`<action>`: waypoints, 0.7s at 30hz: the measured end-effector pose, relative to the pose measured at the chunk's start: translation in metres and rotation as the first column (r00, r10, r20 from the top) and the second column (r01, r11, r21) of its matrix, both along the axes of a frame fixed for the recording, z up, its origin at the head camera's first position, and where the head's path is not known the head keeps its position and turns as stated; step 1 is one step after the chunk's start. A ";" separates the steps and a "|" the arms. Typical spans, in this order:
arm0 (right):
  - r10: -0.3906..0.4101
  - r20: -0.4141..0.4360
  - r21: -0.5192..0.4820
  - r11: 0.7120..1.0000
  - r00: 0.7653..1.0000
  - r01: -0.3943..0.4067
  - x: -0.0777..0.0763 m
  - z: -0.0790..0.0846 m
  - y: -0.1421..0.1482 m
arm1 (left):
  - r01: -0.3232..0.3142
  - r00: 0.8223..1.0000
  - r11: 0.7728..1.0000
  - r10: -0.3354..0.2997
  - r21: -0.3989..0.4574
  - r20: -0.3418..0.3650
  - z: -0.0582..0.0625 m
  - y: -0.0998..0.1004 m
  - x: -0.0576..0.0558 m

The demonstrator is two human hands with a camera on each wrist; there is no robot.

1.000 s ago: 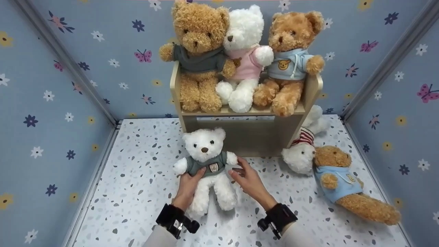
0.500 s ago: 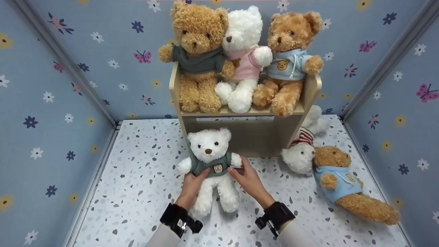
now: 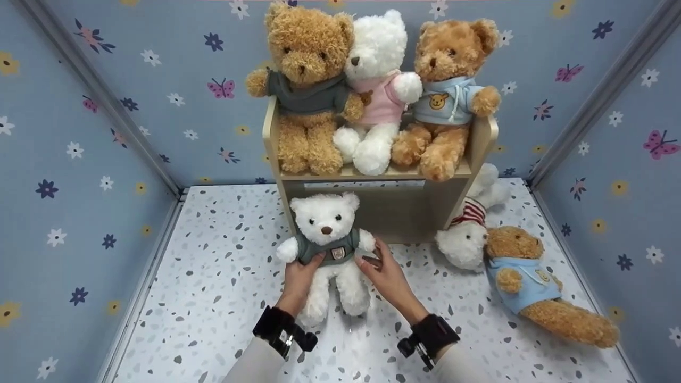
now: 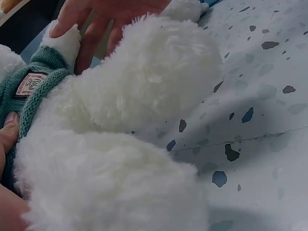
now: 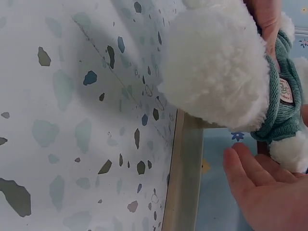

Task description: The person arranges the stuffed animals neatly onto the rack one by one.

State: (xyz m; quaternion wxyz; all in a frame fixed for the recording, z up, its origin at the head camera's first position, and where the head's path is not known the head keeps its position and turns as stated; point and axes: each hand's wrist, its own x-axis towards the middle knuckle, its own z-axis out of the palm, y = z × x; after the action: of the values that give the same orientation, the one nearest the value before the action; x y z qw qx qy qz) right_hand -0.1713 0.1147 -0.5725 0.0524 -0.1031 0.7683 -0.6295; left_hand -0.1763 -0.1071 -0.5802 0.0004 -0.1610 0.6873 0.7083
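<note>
A white teddy bear (image 3: pixel 324 215) in a green knitted sweater is held upright in front of the shelf's lower opening, facing me. My left hand (image 3: pixel 299 279) grips it at the waist, thumb across the sweater's front and the other fingers hidden behind. In the left wrist view, the bear's furry legs (image 4: pixel 139 72) stick out over the speckled surface. My right hand (image 3: pixel 391 276) is beside the bear's other arm, fingertips right at the paw. Seen from the right wrist, its fingers (image 5: pixel 240 166) are extended below the bear.
Above, a wooden shelf (image 3: pixel 271 125) seats a brown bear in dark grey (image 3: pixel 311 96), a white bear in pink (image 3: pixel 379 96) and a brown bear in a light blue hoodie (image 3: pixel 452 96). At right lie a white bear in red stripes (image 3: pixel 463 244) and another blue-hooded brown bear (image 3: pixel 524 284).
The white teddy bear has shifted right and slightly up toward the shelf with my left hand. My right hand has stayed close by its arm.
</note>
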 end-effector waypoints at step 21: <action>-0.005 -0.281 0.288 0.953 0.960 0.089 -0.008 0.000 -0.026 | -0.071 0.997 0.987 0.072 0.142 -0.001 -0.004 0.004 -0.038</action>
State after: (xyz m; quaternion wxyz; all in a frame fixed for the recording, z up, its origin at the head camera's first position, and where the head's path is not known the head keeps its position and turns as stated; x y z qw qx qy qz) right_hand -0.1794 0.0890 -0.5726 -0.0559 -0.1624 0.8563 -0.4870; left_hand -0.2146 -0.1027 -0.5842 -0.0155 -0.1829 0.6291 0.7554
